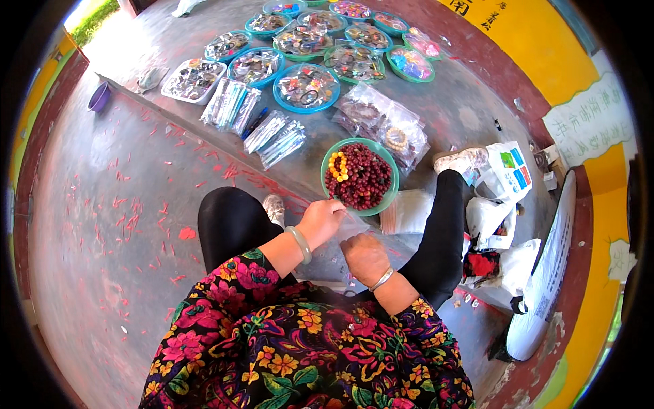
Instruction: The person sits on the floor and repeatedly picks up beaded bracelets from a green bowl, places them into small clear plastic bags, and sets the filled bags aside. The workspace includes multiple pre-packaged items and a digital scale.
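Between my two hands is a small clear plastic bag (349,225). My left hand (321,222), a pale bangle on its wrist, pinches the bag's upper left side. My right hand (366,259), with a silver bangle, is closed on its lower right part. Just beyond them stands a green bowl (393,194) heaped with dark red bead bracelets (364,180). A yellow bead bracelet (337,165) lies on the left of that heap. Beside the bowl, near my right leg, rests a stack of clear bags (411,210).
Bagged bracelets (398,133) lie beyond the bowl. Packets of pens (276,136) and several basins of small bagged goods (306,88) spread farther off. White bags (487,219) and a long silvery board (550,286) are at the right. A purple bowl (100,97) sits far left.
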Available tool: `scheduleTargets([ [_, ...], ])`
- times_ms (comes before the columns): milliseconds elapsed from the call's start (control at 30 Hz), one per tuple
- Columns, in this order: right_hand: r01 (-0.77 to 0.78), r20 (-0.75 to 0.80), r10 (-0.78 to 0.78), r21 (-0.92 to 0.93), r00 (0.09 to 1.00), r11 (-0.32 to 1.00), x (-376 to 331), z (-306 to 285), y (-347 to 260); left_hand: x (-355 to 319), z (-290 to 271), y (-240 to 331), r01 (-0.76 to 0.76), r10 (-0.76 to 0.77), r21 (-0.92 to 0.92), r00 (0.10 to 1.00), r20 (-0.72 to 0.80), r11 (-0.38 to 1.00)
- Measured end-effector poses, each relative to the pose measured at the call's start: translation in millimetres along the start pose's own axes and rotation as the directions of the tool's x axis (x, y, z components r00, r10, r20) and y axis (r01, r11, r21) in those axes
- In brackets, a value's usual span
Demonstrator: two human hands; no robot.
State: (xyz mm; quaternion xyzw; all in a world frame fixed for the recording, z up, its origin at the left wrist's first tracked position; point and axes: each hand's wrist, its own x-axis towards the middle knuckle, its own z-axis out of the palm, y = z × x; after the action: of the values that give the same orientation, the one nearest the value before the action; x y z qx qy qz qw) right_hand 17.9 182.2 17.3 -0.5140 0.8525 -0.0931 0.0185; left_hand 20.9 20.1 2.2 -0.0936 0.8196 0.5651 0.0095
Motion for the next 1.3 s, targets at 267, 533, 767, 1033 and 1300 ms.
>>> scheduleTargets([
  [267, -0.047, -0.358, 0.168, 0.323, 0.918, 0.945, 47.5, -25.2, 34.7, -1.4, 4.1, -20.6, -0.176, 0.079, 0.447, 0.971, 0.227, 0.877],
  [533, -0.230, 0.093, 0.239, -0.097, 0.966, 0.968, 120.2, 43.3, 87.8, 4.4, 11.8, -24.9, -0.112, -0.114, 0.553, 0.927, 0.357, 0.826],
  [767, -0.386, 0.282, 0.457, -0.273, 0.844, 0.881, 150.5, 70.8, 91.0, 5.2, 4.7, -11.6, -0.146, -0.093, 0.561, 0.922, 0.375, 0.815],
  [1033, -0.311, -0.152, 0.394, 0.393, 0.906, 0.866, 133.7, 65.1, 124.2, 4.3, 7.8, -11.1, -0.136, -0.087, 0.538, 0.926, 0.368, 0.832],
  [1300, -0.405, 0.187, 0.504, 0.837, 0.843, 0.367, 71.1, -4.5, 112.4, 6.0, 4.4, -23.8, -0.112, -0.070, 0.483, 0.936, 0.344, 0.868],
])
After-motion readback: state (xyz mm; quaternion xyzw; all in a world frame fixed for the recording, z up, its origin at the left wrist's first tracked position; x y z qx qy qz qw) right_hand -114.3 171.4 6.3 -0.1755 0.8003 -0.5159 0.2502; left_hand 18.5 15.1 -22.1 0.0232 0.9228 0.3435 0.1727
